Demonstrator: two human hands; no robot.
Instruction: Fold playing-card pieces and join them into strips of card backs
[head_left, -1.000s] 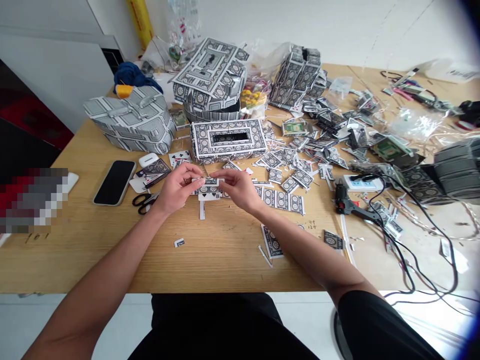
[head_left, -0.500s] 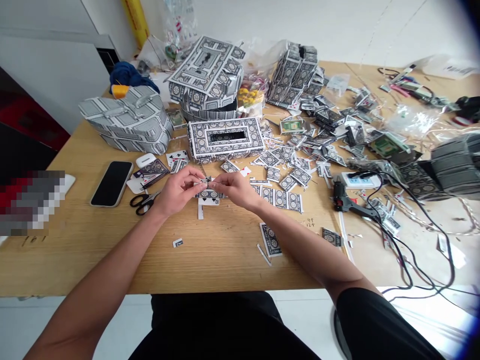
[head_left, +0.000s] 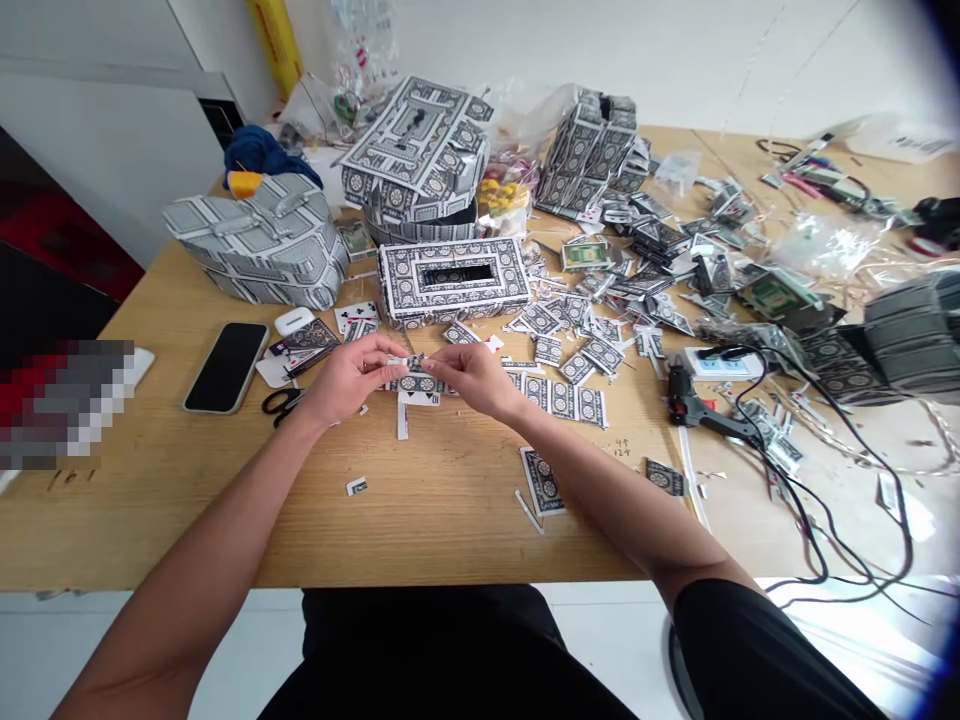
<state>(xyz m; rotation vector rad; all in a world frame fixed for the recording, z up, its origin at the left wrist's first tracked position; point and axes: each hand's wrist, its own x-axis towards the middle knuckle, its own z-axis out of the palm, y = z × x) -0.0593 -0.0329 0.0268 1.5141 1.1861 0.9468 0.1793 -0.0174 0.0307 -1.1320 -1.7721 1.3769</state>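
Between the fingertips of my left hand (head_left: 352,378) and my right hand (head_left: 472,378) is a small folded playing card piece (head_left: 406,363), pinched from both sides. Just below it lie patterned card pieces and a cut card marked 10 (head_left: 420,398), with a narrow white strip (head_left: 403,422) under that. Black-handled scissors (head_left: 281,402) rest left of my left hand, partly hidden by it. To the right of my right hand runs a row of joined card pieces (head_left: 562,399). Behind both hands stands a card-covered box with a slot (head_left: 454,285).
A phone (head_left: 226,368) and white earphone case (head_left: 293,320) lie at left. Card-woven baskets (head_left: 259,245) and a lidded card box (head_left: 412,150) stand behind. Loose folded cards cover the back right. A glue gun (head_left: 697,405), power strip (head_left: 721,362) and black cables (head_left: 847,480) occupy the right.
The fingers have shifted slightly on the small card piece, which now sits a little lower and shows more of its pattern. The left hand covers more of the scissors.
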